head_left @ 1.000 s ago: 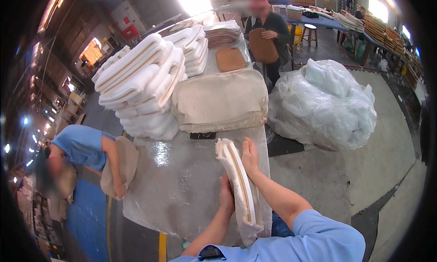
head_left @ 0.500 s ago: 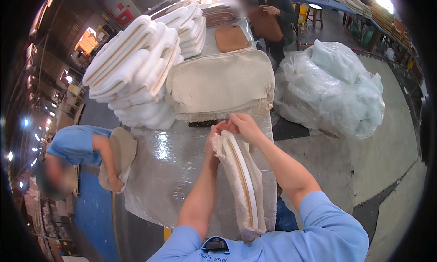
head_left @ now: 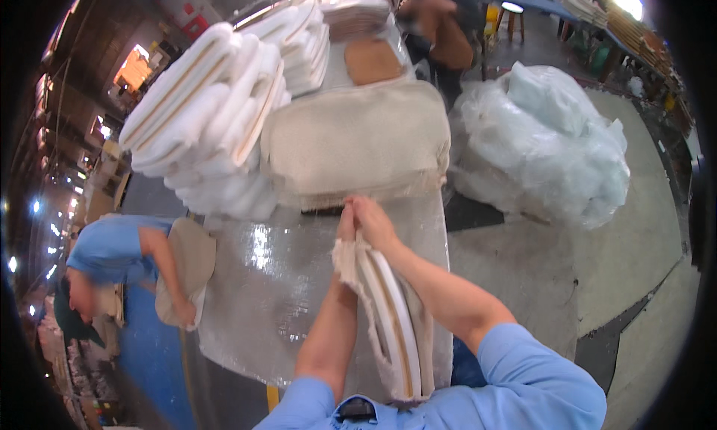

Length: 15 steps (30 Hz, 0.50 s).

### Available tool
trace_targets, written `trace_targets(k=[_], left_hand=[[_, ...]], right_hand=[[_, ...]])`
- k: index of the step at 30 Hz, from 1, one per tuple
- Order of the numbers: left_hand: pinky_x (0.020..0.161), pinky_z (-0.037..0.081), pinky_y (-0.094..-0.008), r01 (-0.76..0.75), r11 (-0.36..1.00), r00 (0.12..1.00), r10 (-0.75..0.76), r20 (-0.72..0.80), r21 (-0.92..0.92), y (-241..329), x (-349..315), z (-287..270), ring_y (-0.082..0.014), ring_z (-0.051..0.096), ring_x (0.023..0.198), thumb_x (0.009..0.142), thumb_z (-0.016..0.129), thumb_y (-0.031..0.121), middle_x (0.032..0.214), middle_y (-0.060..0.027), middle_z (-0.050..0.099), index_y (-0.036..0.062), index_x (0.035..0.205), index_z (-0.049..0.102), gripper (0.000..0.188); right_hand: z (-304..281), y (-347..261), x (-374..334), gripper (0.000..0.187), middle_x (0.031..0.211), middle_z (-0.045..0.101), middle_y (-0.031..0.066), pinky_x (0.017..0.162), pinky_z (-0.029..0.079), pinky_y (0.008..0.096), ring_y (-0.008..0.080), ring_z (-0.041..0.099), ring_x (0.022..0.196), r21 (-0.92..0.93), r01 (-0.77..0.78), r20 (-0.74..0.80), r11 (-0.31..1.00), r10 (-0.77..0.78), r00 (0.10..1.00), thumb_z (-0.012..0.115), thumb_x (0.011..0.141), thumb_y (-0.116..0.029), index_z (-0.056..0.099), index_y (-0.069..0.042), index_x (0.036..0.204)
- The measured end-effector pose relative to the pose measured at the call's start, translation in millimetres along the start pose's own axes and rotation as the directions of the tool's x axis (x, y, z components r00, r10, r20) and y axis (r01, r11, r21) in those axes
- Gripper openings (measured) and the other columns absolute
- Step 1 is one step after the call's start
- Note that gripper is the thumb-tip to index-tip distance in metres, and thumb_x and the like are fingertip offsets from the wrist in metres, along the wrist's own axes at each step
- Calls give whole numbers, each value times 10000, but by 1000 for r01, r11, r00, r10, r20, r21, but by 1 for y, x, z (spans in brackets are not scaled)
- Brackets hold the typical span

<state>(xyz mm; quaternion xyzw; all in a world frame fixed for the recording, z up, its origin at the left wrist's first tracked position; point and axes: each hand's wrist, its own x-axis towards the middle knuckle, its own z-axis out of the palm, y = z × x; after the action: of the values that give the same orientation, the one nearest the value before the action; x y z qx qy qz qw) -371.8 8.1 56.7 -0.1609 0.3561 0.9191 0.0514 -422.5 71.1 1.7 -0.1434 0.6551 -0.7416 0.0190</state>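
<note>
In front of me stands a cushion [head_left: 393,318] on its edge, close against my body. It has white foam layers with a tan board between them, inside a beige fabric cover [head_left: 345,260] that gapes along the top. At its far end my left hand [head_left: 347,224] and my right hand [head_left: 372,219] are pressed together, fingers closed. Whatever lies between the fingers is too small or hidden to make out. The cover's edge crosses my left wrist. Just beyond my fingertips lies a stack of beige fabric covers [head_left: 358,142].
The table [head_left: 254,310] has a shiny plastic surface. White foam pads [head_left: 202,109] are piled at its far left, brown pieces [head_left: 372,62] behind. A plastic-wrapped bundle [head_left: 545,146] stands right. One co-worker [head_left: 119,251] handles a beige cushion at left; another person [head_left: 448,34] stands at the back.
My hands have come together and shifted slightly left, past the cushion's far end. The cover's edge now lies over my left wrist. The left co-worker has leaned a little.
</note>
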Motion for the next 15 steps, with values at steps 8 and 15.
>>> trace_targets(k=[8,15], left_hand=[[891,511,-304,-291,876,931,352,-97,385,0,-11,-50,-130,602,988,1121,481,339,1099,-27,618,75,1160,620,301],[1005,489,-317,-282,935,959,280,40,216,-3,-96,-10,-169,596,1199,1102,565,377,1437,-70,572,32,1581,387,617]], right_hand=[[-1,-31,-32,506,1476,573,164,1097,438,507,410,511,1351,-325,270,300,906,-172,938,448,1093,-452,558,-146,1481],[-28,-69,-41,507,1510,548,142,1146,424,460,398,524,1366,-338,132,258,932,-43,965,587,1065,-252,489,-143,1551]])
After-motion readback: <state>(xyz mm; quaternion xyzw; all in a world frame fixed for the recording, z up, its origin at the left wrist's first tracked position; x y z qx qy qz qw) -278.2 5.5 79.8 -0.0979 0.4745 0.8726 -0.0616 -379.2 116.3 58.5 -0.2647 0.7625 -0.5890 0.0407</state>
